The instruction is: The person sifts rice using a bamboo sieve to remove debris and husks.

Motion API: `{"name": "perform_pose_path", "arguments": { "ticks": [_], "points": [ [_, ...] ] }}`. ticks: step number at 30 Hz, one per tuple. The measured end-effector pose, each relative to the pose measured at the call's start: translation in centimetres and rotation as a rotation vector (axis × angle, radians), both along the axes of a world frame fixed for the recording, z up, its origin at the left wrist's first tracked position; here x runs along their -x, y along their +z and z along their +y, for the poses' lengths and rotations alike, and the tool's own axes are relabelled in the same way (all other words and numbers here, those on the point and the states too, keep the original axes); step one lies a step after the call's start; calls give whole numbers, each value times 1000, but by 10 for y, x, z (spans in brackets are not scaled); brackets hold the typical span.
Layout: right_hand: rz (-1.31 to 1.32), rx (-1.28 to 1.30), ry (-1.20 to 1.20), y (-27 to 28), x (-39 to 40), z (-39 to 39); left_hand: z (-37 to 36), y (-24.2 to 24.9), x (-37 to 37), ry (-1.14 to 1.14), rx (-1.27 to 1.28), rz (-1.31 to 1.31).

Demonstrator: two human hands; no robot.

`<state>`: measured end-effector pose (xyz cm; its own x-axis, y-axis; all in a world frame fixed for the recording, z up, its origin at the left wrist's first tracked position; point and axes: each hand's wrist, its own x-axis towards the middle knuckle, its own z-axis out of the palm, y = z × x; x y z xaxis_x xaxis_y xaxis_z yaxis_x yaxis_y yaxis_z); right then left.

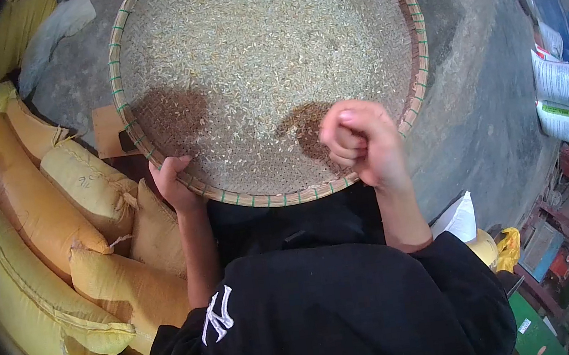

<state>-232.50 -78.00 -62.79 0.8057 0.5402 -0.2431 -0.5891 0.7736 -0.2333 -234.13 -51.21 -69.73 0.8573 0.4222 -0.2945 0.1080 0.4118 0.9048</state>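
Observation:
A round woven tray (287, 197) with a green-stitched rim fills the upper middle of the head view. Pale grains (268, 50) are spread over its surface, thinner toward the near edge. My left hand (176, 184) grips the rim at the lower left, its thumb on top and its other fingers hidden below. Over the lower right part of the tray, my right hand (366, 139) is raised with its fingers curled and pressed together; whatever may be between them is too small to make out. Its shadow falls on the tray.
Full yellow and orange sacks (31, 189) are piled at the left. A piece of cardboard (108, 131) lies beside the tray. White printed bags (568, 101) are at the right, above a green and red metal object (534, 324). Grey concrete floor (483, 101) surrounds the tray.

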Motion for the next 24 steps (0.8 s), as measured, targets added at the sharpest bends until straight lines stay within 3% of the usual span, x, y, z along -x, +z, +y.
{"name": "perform_pose_path", "arguments": {
  "ticks": [1, 3, 7, 14, 16, 24],
  "points": [
    [-130, 546, 0, 7, 1, 7, 0, 2, 0, -19, -3, 14],
    [-358, 1193, -39, 1, 9, 16, -2, 0, 0, -8, -26, 4],
    [-403, 1433, 141, 1, 13, 19, -7, 6, -4, 27, 62, 5],
    [-471, 1493, 62, -6, 13, 27, -4, 2, -2, 51, 38, 11],
    [-538, 1674, 123, 9, 8, 30, -3, 2, -3, 20, 11, 51],
    [-756, 1864, 41, 0, 9, 45, 5, -10, 4, -18, -55, 28]
  ]
}}
